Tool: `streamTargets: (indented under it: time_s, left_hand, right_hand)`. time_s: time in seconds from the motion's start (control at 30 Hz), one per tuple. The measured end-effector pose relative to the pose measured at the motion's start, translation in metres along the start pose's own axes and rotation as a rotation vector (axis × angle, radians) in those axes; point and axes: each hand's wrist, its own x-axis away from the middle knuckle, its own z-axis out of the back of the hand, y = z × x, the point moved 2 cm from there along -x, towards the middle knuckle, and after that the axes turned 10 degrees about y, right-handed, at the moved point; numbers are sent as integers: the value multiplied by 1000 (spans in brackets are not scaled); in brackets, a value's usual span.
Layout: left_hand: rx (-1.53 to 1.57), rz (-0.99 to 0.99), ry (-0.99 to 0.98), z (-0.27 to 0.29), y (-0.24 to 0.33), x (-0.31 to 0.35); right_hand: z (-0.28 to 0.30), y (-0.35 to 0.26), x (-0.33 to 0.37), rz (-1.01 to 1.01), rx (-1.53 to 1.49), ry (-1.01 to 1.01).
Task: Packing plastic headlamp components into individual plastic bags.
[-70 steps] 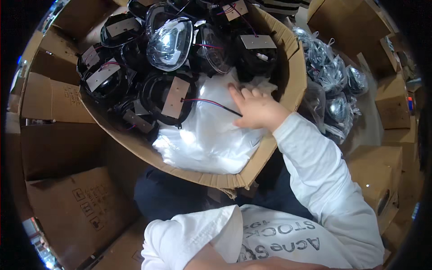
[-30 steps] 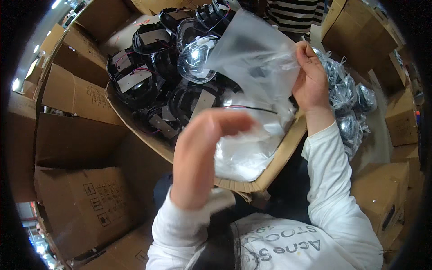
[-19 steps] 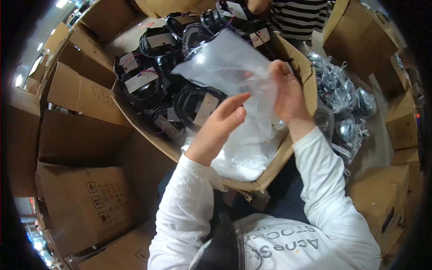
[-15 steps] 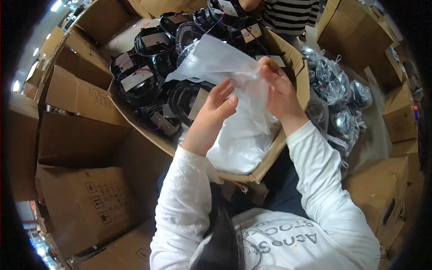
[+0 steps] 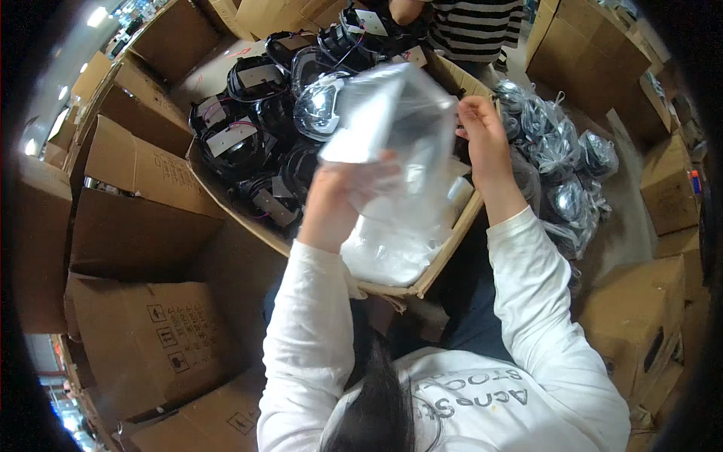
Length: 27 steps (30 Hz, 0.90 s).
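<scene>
A clear plastic bag [image 5: 414, 98] stands puffed out between my hands, over the near end of a cardboard box [image 5: 248, 222]. My right hand [image 5: 486, 139] pinches its right edge between thumb and fingers. My left hand [image 5: 331, 197] is at the bag's lower left. Its fingers are smeared by motion and partly covered by plastic, so their grip is unclear. Below lies a pile of flat translucent bags [image 5: 395, 256]. Left of the bag, a shiny clear-fronted round lamp [image 5: 318, 107] sits among several black round housings with pale panels [image 5: 232, 138] and thin wires.
To the right, several bagged round lamps [image 5: 557, 143] are heaped on the floor. Cardboard cartons stand at the left [image 5: 143, 203] and right [image 5: 633, 309]. Beyond the box is another person in a striped top [image 5: 474, 30], with part of an arm showing.
The bag, flat and drooping before, is now spread and puffed out. My left hand has moved left and down; my right hand has shifted right. The shiny lamp now shows more fully.
</scene>
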Motion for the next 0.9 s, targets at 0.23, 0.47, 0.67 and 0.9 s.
streamTargets:
  time_s: [0.23, 0.47, 0.67, 0.9]
  left_hand:
    - [448, -73, 299, 42, 44, -14]
    - [6, -16, 665, 42, 36, -25]
    - [-50, -51, 688, 50, 34, -24]
    - [-257, -163, 857, 62, 32, -11]
  right_hand:
    - [-34, 1, 48, -524, 261, -1035]
    - [-69, 13, 34, -229, 70, -596]
    - [-74, 38, 17, -328, 31, -476]
    - [-72, 36, 16, -233, 88, -373]
